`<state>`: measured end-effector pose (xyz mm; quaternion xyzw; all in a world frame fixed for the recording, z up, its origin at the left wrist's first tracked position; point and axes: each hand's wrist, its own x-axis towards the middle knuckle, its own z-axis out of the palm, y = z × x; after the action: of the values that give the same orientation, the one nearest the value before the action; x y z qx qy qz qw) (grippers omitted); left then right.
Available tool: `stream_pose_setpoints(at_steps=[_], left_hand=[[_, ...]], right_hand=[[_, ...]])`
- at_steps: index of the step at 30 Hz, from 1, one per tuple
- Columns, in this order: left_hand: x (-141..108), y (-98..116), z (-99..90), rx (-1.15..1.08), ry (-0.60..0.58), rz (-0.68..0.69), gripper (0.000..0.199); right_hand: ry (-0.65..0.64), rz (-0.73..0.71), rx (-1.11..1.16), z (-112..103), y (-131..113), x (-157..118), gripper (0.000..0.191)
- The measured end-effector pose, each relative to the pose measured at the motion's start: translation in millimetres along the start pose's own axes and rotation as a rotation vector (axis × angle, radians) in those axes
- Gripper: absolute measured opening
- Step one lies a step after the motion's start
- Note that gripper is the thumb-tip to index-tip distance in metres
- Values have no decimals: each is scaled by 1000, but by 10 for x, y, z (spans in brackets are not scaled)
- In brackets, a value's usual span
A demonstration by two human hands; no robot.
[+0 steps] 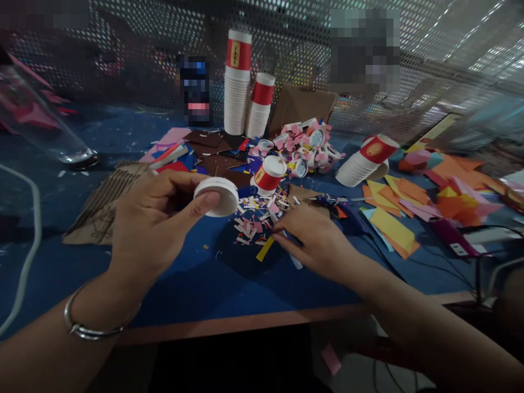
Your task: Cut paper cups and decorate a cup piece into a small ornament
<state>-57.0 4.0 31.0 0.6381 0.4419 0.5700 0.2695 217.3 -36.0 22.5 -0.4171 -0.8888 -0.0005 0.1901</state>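
Observation:
My left hand [149, 218] is raised above the blue table and closed on a white paper cup bottom [216, 197], a short round piece pinched between thumb and fingers. My right hand [313, 237] is low over a pile of small paper scraps [248, 226], its fingers drawn together. A yellow paper strip [265, 249] lies by its fingertips, and a white strip [296, 262] shows below the palm. Whether those fingers hold a scrap is hidden. Just behind the pile, a red and white paper cup [270, 176] stands tilted.
Tall cup stacks [237, 98] stand at the back, with another stack [355, 166] leaning right. Pink-trimmed cup pieces [305, 142] are heaped between them. A glue gun [347, 210] with a cable lies right, near coloured paper [393, 226]. Corrugated cardboard [98, 204] lies left.

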Motion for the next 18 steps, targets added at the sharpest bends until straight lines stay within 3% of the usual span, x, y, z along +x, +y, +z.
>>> stream_pose_setpoints(at_steps=[6,12,18], left_hand=[[77,-91,-6,-132,7,-111,12],[91,-54,26,-100,-110,-146,11],[113,-73,60,-151,-122,-212,11]], right_hand=[[-302,89,-12,190,73,387,18],[-315,134,60,200,104,433,11],[-330,142,126,232,112,428,10]])
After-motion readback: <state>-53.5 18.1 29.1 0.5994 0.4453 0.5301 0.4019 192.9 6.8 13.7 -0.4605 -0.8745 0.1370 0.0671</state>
